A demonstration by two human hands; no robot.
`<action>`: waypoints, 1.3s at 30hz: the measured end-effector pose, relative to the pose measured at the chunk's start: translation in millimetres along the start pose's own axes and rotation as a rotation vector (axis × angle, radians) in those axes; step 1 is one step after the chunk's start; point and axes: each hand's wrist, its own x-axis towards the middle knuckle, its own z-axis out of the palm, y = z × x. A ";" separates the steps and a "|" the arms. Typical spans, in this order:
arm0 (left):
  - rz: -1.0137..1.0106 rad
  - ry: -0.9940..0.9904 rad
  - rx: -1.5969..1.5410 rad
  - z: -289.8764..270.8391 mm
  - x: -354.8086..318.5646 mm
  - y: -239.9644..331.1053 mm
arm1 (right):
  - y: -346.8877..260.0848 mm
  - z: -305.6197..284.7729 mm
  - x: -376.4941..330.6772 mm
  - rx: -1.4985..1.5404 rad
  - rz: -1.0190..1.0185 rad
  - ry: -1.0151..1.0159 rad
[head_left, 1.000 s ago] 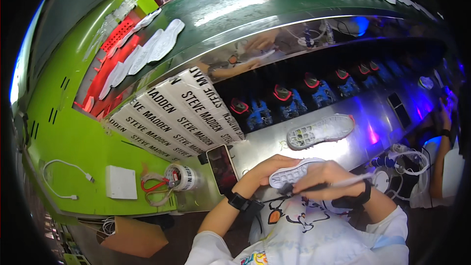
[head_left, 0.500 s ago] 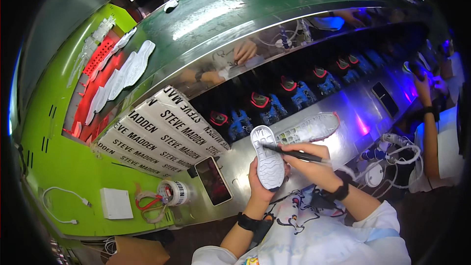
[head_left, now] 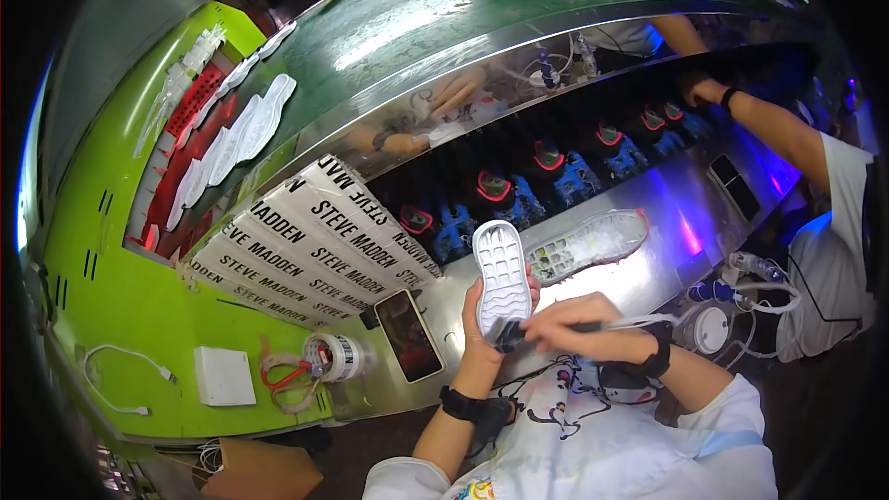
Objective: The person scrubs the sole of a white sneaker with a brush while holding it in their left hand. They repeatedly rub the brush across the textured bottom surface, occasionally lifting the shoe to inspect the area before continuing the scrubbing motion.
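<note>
My left hand (head_left: 480,333) holds a white shoe sole (head_left: 501,276) upright, tread side facing me, over the steel workbench (head_left: 639,289). My right hand (head_left: 582,333) grips a thin brush-like tool (head_left: 565,326) whose dark tip touches the sole's lower end. A second, translucent sole (head_left: 589,243) lies flat on the bench just beyond my hands.
A phone (head_left: 408,335) lies left of my hands, with a tape roll (head_left: 331,357) and red scissors (head_left: 285,377) further left. Stacked white boxes (head_left: 306,255) stand at the left. A white container (head_left: 711,329) and hoses sit at right. Another person's arm (head_left: 776,130) reaches in at the upper right.
My left hand has turned the sole upright and raised it further from me. The tool tip in my right hand has moved from the sole's middle to its lower end.
</note>
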 end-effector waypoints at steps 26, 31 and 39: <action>-0.435 0.251 0.943 83.1 21.4 14.9 | -26.2 -65.7 -50.1 -0.425 -0.199 0.211; -0.243 -0.212 0.636 149.9 43.1 25.8 | -48.8 -53.4 -35.3 -0.065 -0.562 0.357; -0.001 -0.153 0.609 235.1 133.4 66.6 | -40.6 -49.0 -38.5 0.353 -0.421 0.678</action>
